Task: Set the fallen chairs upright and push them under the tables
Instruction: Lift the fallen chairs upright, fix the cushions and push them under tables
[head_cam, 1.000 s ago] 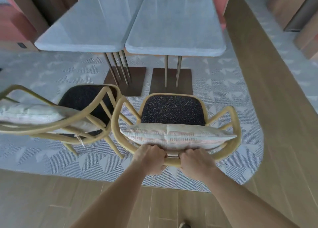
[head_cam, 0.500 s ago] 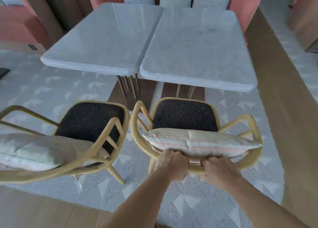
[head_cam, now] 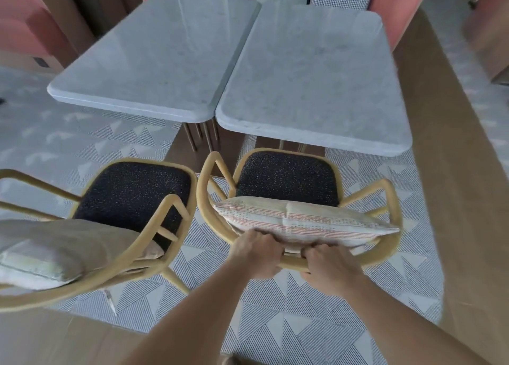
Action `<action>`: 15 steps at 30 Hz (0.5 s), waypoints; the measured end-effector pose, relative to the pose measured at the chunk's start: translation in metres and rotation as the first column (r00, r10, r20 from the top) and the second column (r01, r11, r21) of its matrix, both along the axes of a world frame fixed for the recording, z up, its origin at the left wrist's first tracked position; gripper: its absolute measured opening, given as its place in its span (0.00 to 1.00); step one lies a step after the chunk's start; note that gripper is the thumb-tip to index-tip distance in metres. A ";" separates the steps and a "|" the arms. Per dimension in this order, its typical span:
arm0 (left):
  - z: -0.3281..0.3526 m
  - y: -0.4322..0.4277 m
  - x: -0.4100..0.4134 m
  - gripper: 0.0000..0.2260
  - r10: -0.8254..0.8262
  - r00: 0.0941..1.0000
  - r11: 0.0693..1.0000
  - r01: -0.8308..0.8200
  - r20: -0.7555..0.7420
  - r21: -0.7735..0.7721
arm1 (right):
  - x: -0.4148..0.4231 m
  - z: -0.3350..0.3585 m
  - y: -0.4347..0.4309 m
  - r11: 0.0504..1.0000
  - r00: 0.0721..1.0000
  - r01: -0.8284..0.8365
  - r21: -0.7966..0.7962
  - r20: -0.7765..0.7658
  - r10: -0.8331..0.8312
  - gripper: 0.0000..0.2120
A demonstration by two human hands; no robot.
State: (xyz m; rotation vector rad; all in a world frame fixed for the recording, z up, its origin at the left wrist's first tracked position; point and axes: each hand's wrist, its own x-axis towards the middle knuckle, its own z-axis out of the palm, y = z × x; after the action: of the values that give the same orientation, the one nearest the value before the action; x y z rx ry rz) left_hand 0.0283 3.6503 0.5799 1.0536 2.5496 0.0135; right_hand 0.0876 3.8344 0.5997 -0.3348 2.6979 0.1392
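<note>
Two tan wooden armchairs with dark seats stand upright on the rug. The right chair [head_cam: 286, 177] faces the right marble table [head_cam: 311, 84], and its seat's front edge is just under the tabletop's near edge. My left hand [head_cam: 257, 253] and my right hand [head_cam: 327, 265] both grip its curved back rail, below a striped cushion [head_cam: 300, 221]. The left chair [head_cam: 132, 194] stands beside it, angled, short of the left marble table [head_cam: 157, 59], with a plain cushion [head_cam: 55, 251] on its back.
Pink upholstered seats [head_cam: 394, 9] with checked cushions line the far side of the tables. Brown table bases [head_cam: 203, 139] stand under the tops. A patterned grey rug [head_cam: 303, 323] covers the floor here; wooden flooring [head_cam: 446, 172] runs along the right.
The right chair has slid forward toward the right table with both hands on its back rail, and I have stepped closer; the seat's front now reaches the tabletop edge.
</note>
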 end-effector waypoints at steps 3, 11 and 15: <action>0.000 0.000 0.008 0.11 0.006 1.000 1.000 -0.006 -0.015 -0.024 | 0.006 0.001 -0.002 1.000 0.999 0.021 0.003 0.033 -0.021 0.15; -0.005 0.012 0.012 0.12 -0.018 0.999 0.998 0.015 -0.043 -0.067 | 0.011 0.000 0.011 1.000 1.000 0.021 0.023 0.002 -0.021 0.15; -0.010 0.014 0.006 0.13 -0.034 0.998 0.997 0.030 -0.059 -0.069 | 0.008 -0.006 0.014 1.000 1.000 0.023 0.011 -0.006 -0.023 0.15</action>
State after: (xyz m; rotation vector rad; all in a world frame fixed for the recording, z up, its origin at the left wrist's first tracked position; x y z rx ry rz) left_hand 0.0346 3.6641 0.5701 1.0845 2.5667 -0.1142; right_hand 0.0958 3.8487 0.5942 -0.3003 2.7048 0.1483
